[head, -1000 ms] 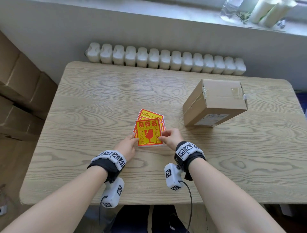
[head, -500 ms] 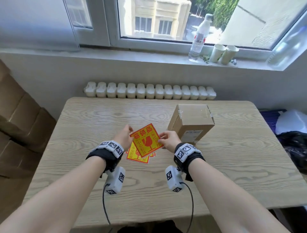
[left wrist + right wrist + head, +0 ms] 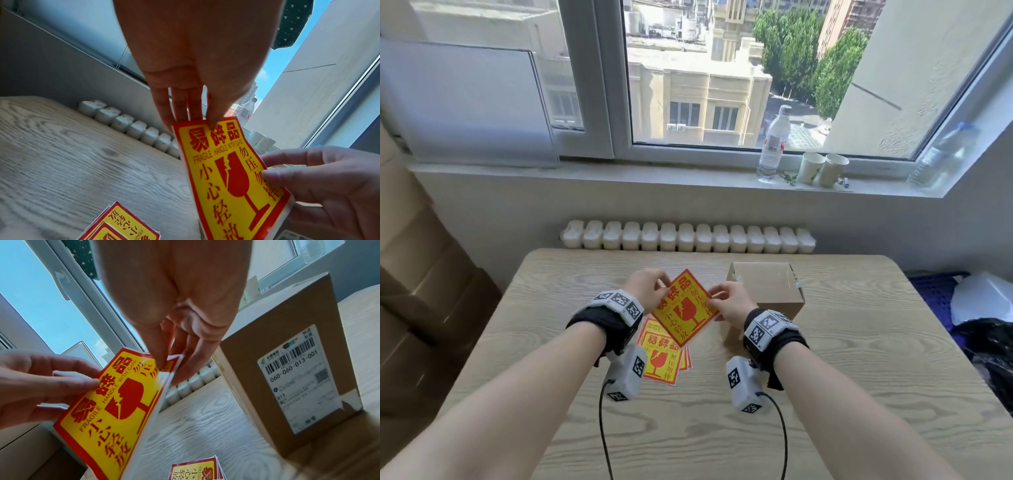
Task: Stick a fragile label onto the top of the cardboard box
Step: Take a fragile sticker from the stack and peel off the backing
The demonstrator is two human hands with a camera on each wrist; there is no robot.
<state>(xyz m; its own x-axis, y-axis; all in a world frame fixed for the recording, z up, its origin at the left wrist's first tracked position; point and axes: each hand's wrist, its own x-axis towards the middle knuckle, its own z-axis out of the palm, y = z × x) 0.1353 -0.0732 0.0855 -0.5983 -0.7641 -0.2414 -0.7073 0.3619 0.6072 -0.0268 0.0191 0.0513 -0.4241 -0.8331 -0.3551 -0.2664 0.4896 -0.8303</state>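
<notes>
Holding the fragile label (image 3: 686, 309) up off the bench (image 3: 859, 359), I have my left hand (image 3: 645, 289) pinching its top edge and my right hand (image 3: 729, 303) pinching a corner on its right side, where the sticker curls away from its white backing in the right wrist view. The label reads "FRAGILE HANDLE WITH CARE" among red Chinese characters, with a broken-glass symbol on yellow.

Below it, a small stack of labels (image 3: 662, 359) lies flat on the pale wood-grain bench, near my left wrist. The bench has bare room to the right and toward the near edge.

The cardboard box (image 3: 767, 286) stands just beyond my right hand, apart from the held label. A white shipping label (image 3: 298, 378) on its near side shows a barcode and "060-060-D13-001".

Past the far edge of the bench runs a white radiator (image 3: 688, 236), then the windowsill (image 3: 619, 176) with a water bottle (image 3: 774, 147) and two paper cups (image 3: 822, 168). Brown cartons (image 3: 421, 274) are stacked at the left, by the wall.
</notes>
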